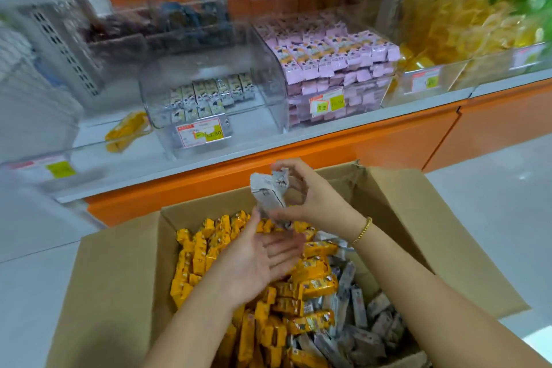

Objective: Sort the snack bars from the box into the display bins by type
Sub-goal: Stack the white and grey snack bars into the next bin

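The right hand (310, 191) grips a bundle of grey snack bars (268, 196) above the cardboard box (119, 263). The left hand (263, 260) lies open just below the grip. Steady the bundle there, then lift it ahead into the clear bin (264, 81) of matching bars.

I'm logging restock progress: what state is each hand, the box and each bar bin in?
Cardboard box: open, holds yellow bars and grey bars.
Right hand: grips a grey bundle above the box.
Left hand: open, holding nothing.
Grey-bar bin: nearly empty.
Pink-bar bin: nearly full.
Left bin: one yellow bar.
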A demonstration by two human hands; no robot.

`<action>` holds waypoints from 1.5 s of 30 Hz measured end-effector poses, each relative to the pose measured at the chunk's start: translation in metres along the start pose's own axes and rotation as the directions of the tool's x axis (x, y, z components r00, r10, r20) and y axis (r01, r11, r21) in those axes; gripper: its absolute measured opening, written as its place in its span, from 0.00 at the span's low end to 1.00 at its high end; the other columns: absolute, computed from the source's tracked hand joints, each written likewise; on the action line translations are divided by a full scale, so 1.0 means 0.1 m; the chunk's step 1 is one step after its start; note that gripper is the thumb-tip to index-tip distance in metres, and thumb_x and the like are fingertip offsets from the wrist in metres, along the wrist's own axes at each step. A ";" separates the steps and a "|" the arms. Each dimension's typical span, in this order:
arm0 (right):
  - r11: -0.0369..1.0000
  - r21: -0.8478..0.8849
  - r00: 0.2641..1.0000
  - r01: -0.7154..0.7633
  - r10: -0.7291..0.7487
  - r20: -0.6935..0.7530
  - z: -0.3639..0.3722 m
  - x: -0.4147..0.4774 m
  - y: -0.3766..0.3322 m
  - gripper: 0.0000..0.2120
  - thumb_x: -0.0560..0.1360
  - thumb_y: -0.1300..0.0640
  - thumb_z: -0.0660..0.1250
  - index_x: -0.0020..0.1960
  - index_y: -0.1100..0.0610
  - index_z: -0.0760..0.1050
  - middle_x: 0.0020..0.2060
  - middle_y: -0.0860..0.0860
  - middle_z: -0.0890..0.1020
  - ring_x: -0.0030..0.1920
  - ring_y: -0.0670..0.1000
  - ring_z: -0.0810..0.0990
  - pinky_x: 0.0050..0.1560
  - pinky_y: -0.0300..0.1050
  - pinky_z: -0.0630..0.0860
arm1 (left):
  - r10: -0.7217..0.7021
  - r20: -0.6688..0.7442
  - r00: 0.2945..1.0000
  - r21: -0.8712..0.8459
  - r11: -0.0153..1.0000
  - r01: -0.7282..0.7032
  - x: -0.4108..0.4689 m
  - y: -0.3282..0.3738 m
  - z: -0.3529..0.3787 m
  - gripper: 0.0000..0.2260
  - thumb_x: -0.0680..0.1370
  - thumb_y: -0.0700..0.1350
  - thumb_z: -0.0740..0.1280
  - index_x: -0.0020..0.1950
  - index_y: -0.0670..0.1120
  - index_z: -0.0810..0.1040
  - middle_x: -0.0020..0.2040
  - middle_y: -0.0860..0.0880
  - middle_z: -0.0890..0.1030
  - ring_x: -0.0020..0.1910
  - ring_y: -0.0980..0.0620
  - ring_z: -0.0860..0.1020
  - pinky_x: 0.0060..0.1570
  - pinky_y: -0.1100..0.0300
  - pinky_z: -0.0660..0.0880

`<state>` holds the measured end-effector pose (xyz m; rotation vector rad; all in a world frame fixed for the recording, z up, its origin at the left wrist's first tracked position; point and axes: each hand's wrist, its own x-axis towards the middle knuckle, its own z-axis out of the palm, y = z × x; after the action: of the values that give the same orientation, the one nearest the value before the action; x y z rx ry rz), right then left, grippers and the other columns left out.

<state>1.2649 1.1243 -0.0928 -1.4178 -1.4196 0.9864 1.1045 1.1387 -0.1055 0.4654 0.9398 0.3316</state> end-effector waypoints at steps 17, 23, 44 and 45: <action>0.905 0.371 0.977 0.209 -0.174 -0.125 0.39 0.09 -0.54 0.06 0.71 0.62 0.72 0.47 0.60 0.78 0.63 0.54 0.76 0.62 0.48 0.78 0.51 0.41 0.78 | 0.455 0.007 0.890 0.022 0.890 -0.456 -0.63 0.97 -0.19 0.15 0.68 0.41 0.67 0.53 0.39 0.79 0.50 0.39 0.84 0.42 0.46 0.84 0.41 0.54 0.82; 0.895 0.423 0.971 0.144 -0.045 -0.235 0.29 0.18 -0.54 0.12 0.64 0.61 0.73 0.44 0.62 0.74 0.52 0.54 0.83 0.51 0.54 0.83 0.47 0.51 0.81 | 0.477 0.075 0.875 0.070 0.873 -0.482 -0.57 1.05 -0.12 0.19 0.68 0.42 0.67 0.57 0.37 0.76 0.51 0.38 0.83 0.44 0.45 0.84 0.38 0.55 0.82; 0.725 -0.533 0.900 0.436 -0.352 0.257 0.02 0.30 -0.77 0.29 0.71 0.62 0.73 0.66 0.41 0.70 0.70 0.35 0.65 0.68 0.38 0.67 0.65 0.35 0.69 | 0.371 0.045 0.928 0.437 0.828 -0.352 -0.56 1.22 -0.21 0.16 0.63 0.39 0.73 0.50 0.41 0.81 0.44 0.45 0.85 0.41 0.52 0.84 0.37 0.62 0.80; 0.669 -0.560 0.872 0.489 -0.371 0.318 0.02 0.32 -0.80 0.28 0.71 0.62 0.73 0.65 0.42 0.71 0.70 0.36 0.65 0.68 0.38 0.66 0.65 0.35 0.68 | 0.346 0.069 0.936 0.451 0.826 -0.339 -0.57 1.20 -0.19 0.16 0.62 0.40 0.73 0.49 0.41 0.81 0.44 0.45 0.85 0.41 0.52 0.84 0.38 0.62 0.79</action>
<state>1.2398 1.1537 -0.0154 -1.3411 -2.2415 0.3228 1.0490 1.2191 -0.0135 1.0786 0.9475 0.4412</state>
